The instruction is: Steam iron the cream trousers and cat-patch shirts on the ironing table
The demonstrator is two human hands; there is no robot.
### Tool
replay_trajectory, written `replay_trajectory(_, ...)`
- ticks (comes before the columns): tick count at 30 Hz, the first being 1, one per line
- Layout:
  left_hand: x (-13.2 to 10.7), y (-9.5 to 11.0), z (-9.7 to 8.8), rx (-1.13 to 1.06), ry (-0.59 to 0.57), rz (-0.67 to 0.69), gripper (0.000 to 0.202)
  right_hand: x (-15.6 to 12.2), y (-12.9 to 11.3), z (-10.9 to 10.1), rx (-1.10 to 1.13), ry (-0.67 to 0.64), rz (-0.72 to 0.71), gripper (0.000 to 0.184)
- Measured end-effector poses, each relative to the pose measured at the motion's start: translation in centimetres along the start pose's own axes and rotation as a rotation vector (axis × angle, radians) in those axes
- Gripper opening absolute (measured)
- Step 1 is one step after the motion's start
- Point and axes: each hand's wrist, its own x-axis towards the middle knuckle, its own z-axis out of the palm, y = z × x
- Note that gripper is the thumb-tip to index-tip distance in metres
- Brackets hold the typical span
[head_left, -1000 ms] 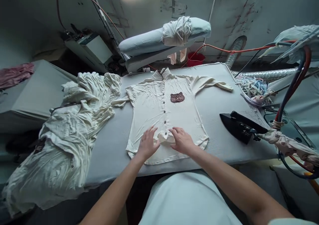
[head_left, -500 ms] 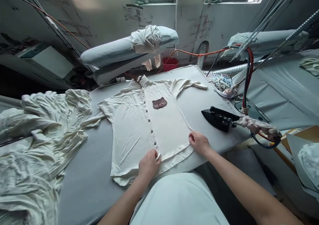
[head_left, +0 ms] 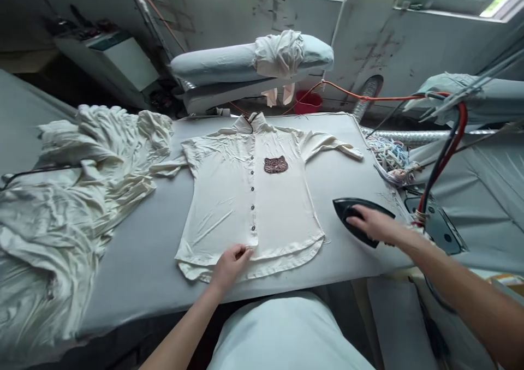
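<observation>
A cream button-up shirt (head_left: 282,206) lies front side up, with dark buttons down its middle and a brown animal-head patch (head_left: 275,165) on the chest. My left hand (head_left: 232,263) pinches its bottom hem beside the button placket. To the right of the shirt, my right hand (head_left: 374,224) is wrapped round the handle of a black iron (head_left: 347,208), which rests on the board with its tip pointing left. Creases show on the left front panel and near the shoulder.
A heap of cream garments (head_left: 94,184) covers the left of the grey ironing table (head_left: 139,261). Behind stands a padded sleeve board (head_left: 216,64). Red and black hoses (head_left: 444,157) hang at the right, near a pile of fabric strips (head_left: 387,151). A red bucket (head_left: 308,102) sits behind.
My right hand has let go of the shirt's hem, moved right and taken hold of the iron. My left hand still pinches the hem. The view has turned somewhat.
</observation>
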Motion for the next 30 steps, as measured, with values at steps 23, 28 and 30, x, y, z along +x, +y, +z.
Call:
replay_trajectory(23,-4.2,-12.9,-11.0,0.175,0.420,-0.284,0.013,-6.6,-32.3,11.7,0.040,-0.318,-0.307,0.039)
replay_trajectory(28,-4.9,-14.4,-11.2,0.135,0.486,-0.285,0.013,-6.7,-37.3,14.6,0.037,-0.322,-0.359,0.045)
replay_trajectory(30,-4.9,-14.8,-11.5,0.151,0.455,-0.273,0.014,-6.3,-40.4,15.6,0.025,-0.325,-0.401,0.047)
